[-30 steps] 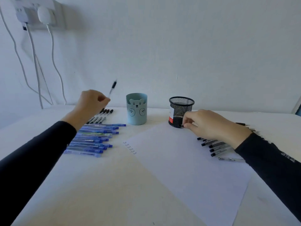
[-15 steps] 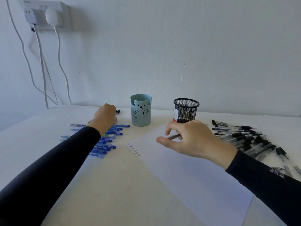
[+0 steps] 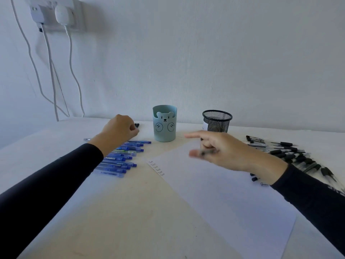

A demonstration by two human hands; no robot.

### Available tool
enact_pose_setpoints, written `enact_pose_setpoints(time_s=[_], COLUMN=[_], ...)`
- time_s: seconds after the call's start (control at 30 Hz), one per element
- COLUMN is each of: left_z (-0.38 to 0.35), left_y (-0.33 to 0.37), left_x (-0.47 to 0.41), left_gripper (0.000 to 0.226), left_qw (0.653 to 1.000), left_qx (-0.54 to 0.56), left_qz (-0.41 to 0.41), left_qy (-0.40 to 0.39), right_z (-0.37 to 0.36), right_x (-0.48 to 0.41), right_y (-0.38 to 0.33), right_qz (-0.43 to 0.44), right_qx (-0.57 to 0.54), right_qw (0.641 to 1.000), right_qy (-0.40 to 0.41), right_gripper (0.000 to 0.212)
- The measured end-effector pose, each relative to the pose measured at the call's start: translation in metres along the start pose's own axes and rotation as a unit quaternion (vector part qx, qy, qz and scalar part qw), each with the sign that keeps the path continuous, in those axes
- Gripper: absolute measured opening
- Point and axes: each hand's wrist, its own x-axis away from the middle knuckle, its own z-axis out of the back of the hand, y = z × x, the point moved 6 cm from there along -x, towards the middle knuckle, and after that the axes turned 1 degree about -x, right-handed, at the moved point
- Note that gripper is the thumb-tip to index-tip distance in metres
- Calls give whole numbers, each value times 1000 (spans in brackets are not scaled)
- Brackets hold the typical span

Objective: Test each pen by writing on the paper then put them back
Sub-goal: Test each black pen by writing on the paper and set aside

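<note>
- Since half a second back, the right hand (image 3: 229,152) has carried its black pen (image 3: 208,151) a little further left over the paper (image 3: 224,193), index finger now stretched toward the bear cup (image 3: 164,126); the left hand (image 3: 119,130) has barely shifted.
- Right hand pinches that pen between thumb and middle fingers; blur hides the exact contact.
- Left hand sits curled left of the bear cup, beside dark pen tips (image 3: 137,125); I cannot tell whether it grips one.
- Blue pens (image 3: 121,157) lie in a row left of the bear cup; black pens (image 3: 283,152) are heaped far to its right, past the mesh cup (image 3: 217,121).
- Six small "Test" marks (image 3: 157,168) sit on the paper's left edge, below the bear cup.
- Such pens should be light, stiff and smooth, apt to roll; take hold low on the barrel, near the tip.
</note>
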Motion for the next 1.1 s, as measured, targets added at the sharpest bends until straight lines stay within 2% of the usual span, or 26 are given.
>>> enact_pose_setpoints(time_s=[0.07, 0.13, 0.2, 0.27, 0.33, 0.4, 0.5, 0.6, 0.7, 1.0, 1.1], left_z=[3, 1, -3, -7, -8, -11, -14, -18, -19, -20, -19], left_y=[10, 22, 31, 35, 39, 39, 35, 32, 31, 33, 35], left_x=[13, 33, 53, 69, 78, 79, 77, 77, 77, 78, 79], left_gripper=[21, 16, 21, 34, 60, 76, 79, 87, 84, 85, 79], left_qw=[998, 992, 987, 984, 982, 983, 981, 979, 979, 979, 978], left_qx=[32, 62, 54, 50, 39, 32, 62, 81, 82, 62, 57], left_qz=[-52, -102, -135, -155, -162, -154, -138, -142, -138, -139, -135], left_qy=[-16, -46, -66, -76, -90, -99, -121, -123, -123, -139, -147], right_z=[8, 13, 9, -4, -24, -39, -57, -68, -72, -82, -84], right_x=[-4, -7, -8, -12, -18, -24, -33, -41, -46, -48, -48], right_y=[-5, -8, -6, -5, -3, -1, -2, -5, -6, -7, -7], right_qz=[18, -9, -56, -88, -111, -113, -107, -94, -78, -46, -43], right_qx=[-65, -159, -236, -302, -359, -323, -218, -191, -191, -212, -217], right_qw=[996, 983, 964, 946, 927, 940, 970, 977, 975, 974, 973], right_qy=[54, 89, 105, 75, 18, -14, -21, 23, 78, 70, 65], right_gripper=[32, 43, 51, 51, 43, 30, 16, 36, 49, 45, 45])
